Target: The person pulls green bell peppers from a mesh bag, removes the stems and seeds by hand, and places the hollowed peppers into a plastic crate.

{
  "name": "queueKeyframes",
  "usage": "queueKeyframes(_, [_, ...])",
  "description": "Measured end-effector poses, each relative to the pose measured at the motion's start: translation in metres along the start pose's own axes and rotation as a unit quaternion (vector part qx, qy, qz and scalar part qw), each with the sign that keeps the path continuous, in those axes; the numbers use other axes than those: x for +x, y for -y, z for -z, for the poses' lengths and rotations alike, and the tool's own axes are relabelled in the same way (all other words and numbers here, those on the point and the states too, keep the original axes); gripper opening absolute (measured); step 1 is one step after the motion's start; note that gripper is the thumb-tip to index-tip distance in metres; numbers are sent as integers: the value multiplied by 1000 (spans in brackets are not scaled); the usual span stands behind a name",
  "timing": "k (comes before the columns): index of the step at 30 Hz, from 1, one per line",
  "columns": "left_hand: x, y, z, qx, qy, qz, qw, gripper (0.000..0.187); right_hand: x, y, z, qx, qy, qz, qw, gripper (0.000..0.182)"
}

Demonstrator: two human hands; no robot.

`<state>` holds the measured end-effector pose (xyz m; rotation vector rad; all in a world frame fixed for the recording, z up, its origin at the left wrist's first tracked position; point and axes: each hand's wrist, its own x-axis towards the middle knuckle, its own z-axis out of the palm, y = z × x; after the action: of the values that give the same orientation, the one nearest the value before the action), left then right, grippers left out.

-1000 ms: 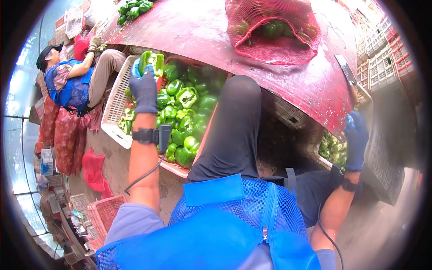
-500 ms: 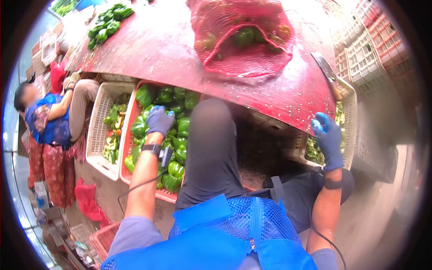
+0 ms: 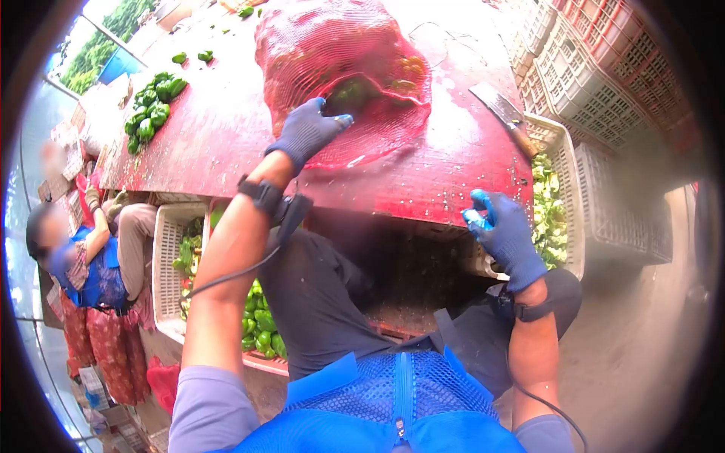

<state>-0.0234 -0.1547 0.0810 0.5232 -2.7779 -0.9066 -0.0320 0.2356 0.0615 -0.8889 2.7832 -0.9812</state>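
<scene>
My left hand (image 3: 311,134), in a dark blue glove, is at the mouth of a red mesh bag (image 3: 332,53) on the red table. Its thumb and fingers are apart and nothing shows between them. Dark green peppers (image 3: 351,94) show dimly inside the bag's opening. My right hand (image 3: 504,238), gloved alike with lighter blue fingertips, hovers by the table's near edge. Its fingers are loosely bent and apart, with nothing visible in them. Below my left forearm, green bell peppers (image 3: 263,328) fill a red crate (image 3: 264,365), partly hidden by my arm and leg.
A knife (image 3: 498,109) lies on the red table (image 3: 226,151) at the right. Beside it stands a crate (image 3: 570,189) of pale green pieces. Peppers (image 3: 151,109) are heaped at the far left. A co-worker (image 3: 83,249) sits left, and crates (image 3: 581,75) are stacked right.
My left hand has moved from the peppers in the red crate up to the mesh bag's mouth. My right hand has shifted slightly left. The view has turned right.
</scene>
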Motion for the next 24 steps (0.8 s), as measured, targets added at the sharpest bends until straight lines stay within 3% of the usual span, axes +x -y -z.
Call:
queueKeyframes(2, [30, -7, -23, 62, -31, 75, 995, 80, 0, 0, -1, -17, 12, 24, 999, 37])
queueKeyframes(4, [53, 6, -51, 114, -57, 71, 989, 90, 0, 1, 1, -5, 19, 11, 1000, 39])
queueKeyframes(6, [62, 3, -68, 162, -182, 35, 969, 94, 0, 4, 5, -12, 24, 24, 999, 41])
queueKeyframes(7, [66, -1, -67, 144, -138, 90, 976, 99, 1, 6, 9, -12, 57, 1, 998, 44])
queueKeyframes(8, [75, 6, -72, 146, -134, 86, 976, 99, 2, 5, 10, -11, 55, -4, 998, 44])
queueKeyframes(10, [95, 30, -80, 150, -146, 20, 978, 95, 3, 4, 13, -30, 83, -6, 996, 47])
queueKeyframes(16, [83, 19, -68, 131, -130, 21, 983, 77, 5, 5, 16, -14, 103, -10, 994, 47])
queueKeyframes(19, [65, 8, -62, 136, -123, 47, 982, 80, 4, 9, 14, -5, 96, 0, 995, 45])
queueKeyframes(24, [30, -15, -68, 75, -79, 111, 988, 62, 3, 15, 9, -30, 91, 10, 995, 44])
